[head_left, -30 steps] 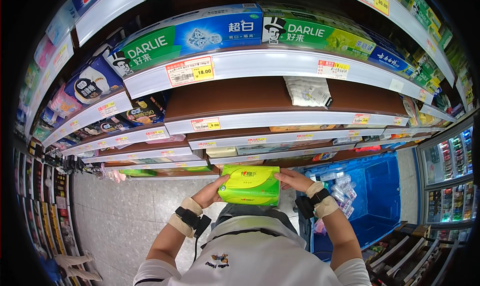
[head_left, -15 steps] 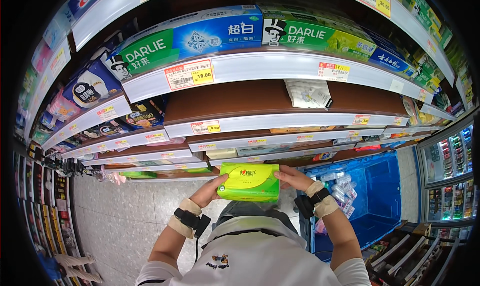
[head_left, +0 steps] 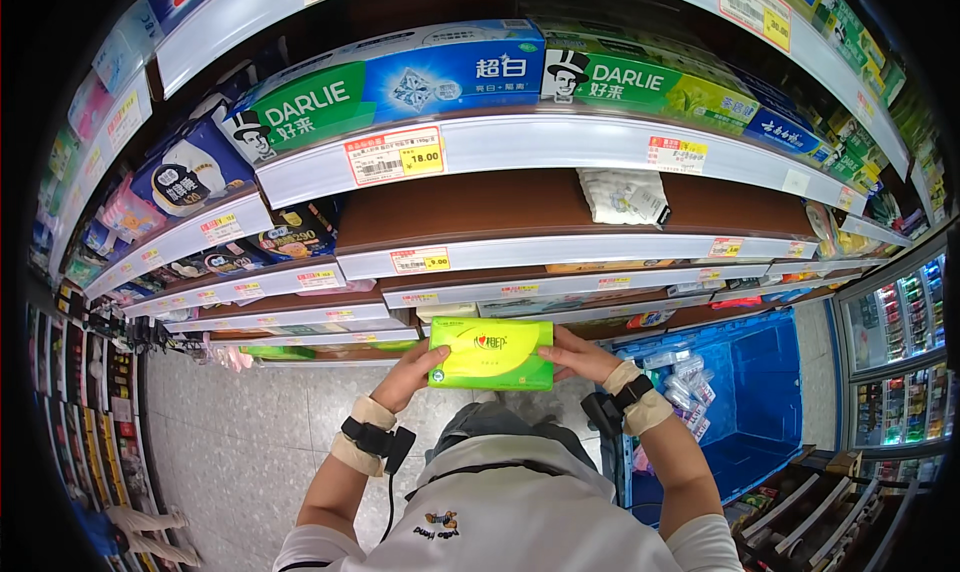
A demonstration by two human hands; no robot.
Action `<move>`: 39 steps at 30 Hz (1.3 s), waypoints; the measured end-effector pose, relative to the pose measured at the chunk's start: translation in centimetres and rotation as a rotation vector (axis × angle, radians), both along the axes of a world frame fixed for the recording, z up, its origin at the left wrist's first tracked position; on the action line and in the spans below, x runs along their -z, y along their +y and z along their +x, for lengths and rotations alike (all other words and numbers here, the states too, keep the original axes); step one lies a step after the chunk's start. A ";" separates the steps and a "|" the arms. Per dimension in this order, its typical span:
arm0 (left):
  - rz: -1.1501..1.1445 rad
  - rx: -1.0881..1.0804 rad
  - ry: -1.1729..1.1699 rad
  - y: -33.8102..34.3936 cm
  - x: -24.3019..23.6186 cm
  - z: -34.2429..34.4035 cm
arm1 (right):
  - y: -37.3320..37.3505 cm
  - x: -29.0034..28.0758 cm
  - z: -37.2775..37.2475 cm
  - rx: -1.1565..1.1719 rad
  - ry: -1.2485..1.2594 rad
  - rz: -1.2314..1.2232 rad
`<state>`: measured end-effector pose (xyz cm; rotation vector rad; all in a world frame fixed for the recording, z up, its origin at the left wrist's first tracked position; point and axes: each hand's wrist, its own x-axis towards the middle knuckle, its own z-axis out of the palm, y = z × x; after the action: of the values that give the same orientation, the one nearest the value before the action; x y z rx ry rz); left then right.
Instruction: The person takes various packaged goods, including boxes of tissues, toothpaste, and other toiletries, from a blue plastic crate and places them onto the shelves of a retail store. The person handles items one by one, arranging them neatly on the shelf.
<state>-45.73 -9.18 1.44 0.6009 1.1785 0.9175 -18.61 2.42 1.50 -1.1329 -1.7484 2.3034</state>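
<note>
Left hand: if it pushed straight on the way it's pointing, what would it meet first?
The green packet, already held at its left end by the left hand. Beyond that, a lower shelf edge seems next in line, though depth is unclear.

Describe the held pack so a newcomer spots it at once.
Right of centre sits a big blue plastic crate, before brown shelves with white front edges. Just left of the crate, the left hand and right hand grip opposite ends of a yellow-green, rectangular, wrapped pack. Unlike the blue-and-green cardboard cartons shelved above, it is held in both hands.
</note>
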 end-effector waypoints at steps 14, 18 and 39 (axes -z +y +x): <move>-0.023 0.110 -0.072 -1.2 1.3 -0.7 | 0.1 0.7 -1.1 -0.104 -0.011 0.051; 0.021 0.096 -0.059 -0.7 0.1 -1.0 | 0.9 1.0 -1.7 -0.066 0.015 0.040; 0.262 -0.121 0.022 6.2 -0.6 -4.8 | 3.8 0.7 -5.9 0.197 0.151 0.161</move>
<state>-50.48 -3.00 2.03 0.7576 1.1323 1.1822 -24.52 6.21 0.76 -1.0234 -1.6520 2.0373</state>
